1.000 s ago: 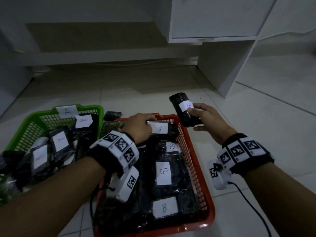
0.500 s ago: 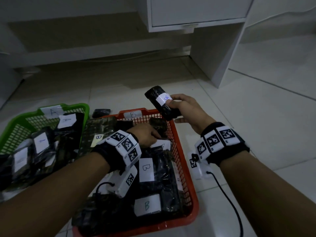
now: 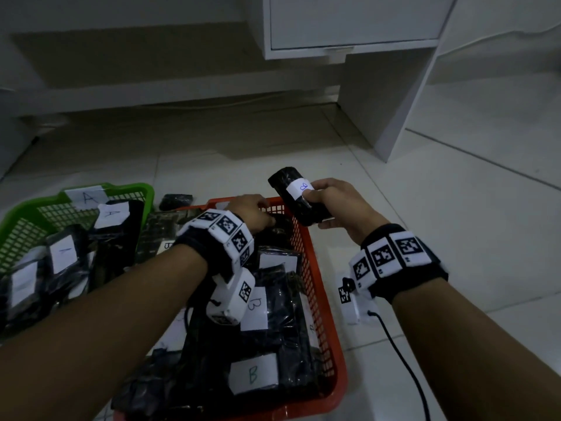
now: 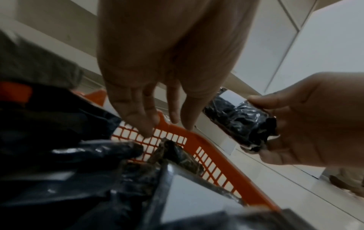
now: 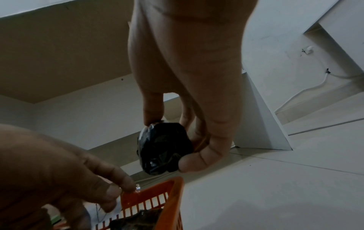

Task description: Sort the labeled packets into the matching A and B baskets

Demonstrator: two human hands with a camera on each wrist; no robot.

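My right hand (image 3: 317,205) grips a rolled black packet (image 3: 296,205) with a white B label, held in the air just past the far right corner of the red basket (image 3: 315,296). The packet's crumpled end (image 5: 165,151) shows between thumb and fingers. My left hand (image 3: 258,209) hovers over the far end of the red basket, its straight fingers (image 4: 149,124) touching the orange rim (image 4: 199,140) and holding nothing. Black packets labelled B (image 3: 253,373) fill the red basket. The green basket (image 3: 18,220), tagged A, holds packets labelled A (image 3: 62,249).
A small dark packet (image 3: 176,201) lies on the tile floor between the baskets' far ends. A camouflage packet (image 3: 158,235) sits between the two baskets. A white cabinet (image 3: 379,86) stands behind, its side panel reaching the floor. A black cable (image 3: 403,354) trails from my right wrist.
My left hand let go of a labelled packet inside the red basket and moved to its far rim. The right hand kept its packet near the basket's far right corner.
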